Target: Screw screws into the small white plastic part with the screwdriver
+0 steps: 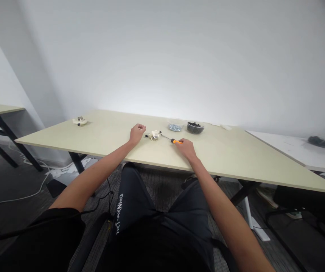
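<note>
My right hand (187,148) is closed around the orange and black handle of a screwdriver (176,141). The screwdriver's thin shaft points left, its tip close to a small cream-coloured plastic assembly (154,135) with black end pieces, which lies on the table. Whether tip and assembly touch, I cannot tell. Left of the assembly and apart from it is my left hand (137,133), its fingers curled together; what they may hold is too small to make out.
Behind the assembly stand a clear tub of small silvery pieces (174,127) and a bowl of black parts (195,128). A second cream assembly (80,121) lies at the table's (108,139) far left. A white table (278,145) with a dark object (322,142) adjoins on the right.
</note>
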Available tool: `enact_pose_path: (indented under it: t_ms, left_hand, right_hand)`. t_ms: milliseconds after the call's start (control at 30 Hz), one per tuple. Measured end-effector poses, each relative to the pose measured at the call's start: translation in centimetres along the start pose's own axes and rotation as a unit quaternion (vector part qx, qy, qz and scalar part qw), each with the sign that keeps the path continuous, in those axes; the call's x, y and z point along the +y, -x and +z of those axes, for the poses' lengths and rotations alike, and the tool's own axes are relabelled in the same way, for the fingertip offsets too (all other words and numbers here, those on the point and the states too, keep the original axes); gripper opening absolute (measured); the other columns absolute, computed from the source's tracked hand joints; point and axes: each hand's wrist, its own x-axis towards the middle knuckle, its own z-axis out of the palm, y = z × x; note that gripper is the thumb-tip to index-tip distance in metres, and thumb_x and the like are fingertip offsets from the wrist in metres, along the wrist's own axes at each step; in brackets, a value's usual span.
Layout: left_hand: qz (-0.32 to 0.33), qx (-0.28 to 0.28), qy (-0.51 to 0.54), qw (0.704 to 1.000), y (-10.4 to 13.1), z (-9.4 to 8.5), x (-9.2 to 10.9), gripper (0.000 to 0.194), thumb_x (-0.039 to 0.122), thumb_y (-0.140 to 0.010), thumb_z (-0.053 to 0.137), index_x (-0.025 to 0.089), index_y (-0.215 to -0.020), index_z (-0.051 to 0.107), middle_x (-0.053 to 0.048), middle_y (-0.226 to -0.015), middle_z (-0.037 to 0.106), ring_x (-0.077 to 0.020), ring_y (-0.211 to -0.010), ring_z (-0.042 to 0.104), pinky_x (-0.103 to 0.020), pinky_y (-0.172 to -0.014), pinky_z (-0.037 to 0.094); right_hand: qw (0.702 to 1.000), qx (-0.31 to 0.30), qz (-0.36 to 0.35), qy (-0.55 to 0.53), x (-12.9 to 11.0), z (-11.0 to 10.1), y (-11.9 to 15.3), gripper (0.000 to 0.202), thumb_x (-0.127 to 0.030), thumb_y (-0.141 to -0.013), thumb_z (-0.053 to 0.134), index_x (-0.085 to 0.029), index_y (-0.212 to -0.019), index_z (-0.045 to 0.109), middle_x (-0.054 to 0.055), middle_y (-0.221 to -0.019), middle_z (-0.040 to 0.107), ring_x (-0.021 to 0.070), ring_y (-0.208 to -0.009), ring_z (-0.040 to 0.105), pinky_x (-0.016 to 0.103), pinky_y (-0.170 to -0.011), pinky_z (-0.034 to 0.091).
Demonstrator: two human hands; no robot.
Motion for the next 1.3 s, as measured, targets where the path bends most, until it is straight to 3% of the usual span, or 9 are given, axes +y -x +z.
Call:
enact_pose_path:
  t_ms: [1300]
  left_hand:
    - [-0.005,-0.018,-0.017,1.000,0.14,-0.08,0.30,0.008,0.025,-0.074,0.055,0.019,-0.073,0.061,-0.005,-0.084,0.069,-0.0180,-0.080,0.061,-0.030,-0.074,0.044]
  right_hand:
    - [1.000,-0.006,0.009,-0.002,-0.19,-0.13,0.11,0.032,-0.034,-0.083,0.055,-0.013,-0.100,0.071,0.012,-0.100,0.071,0.0199,-0.088,0.062,0.023,-0.068,0.038]
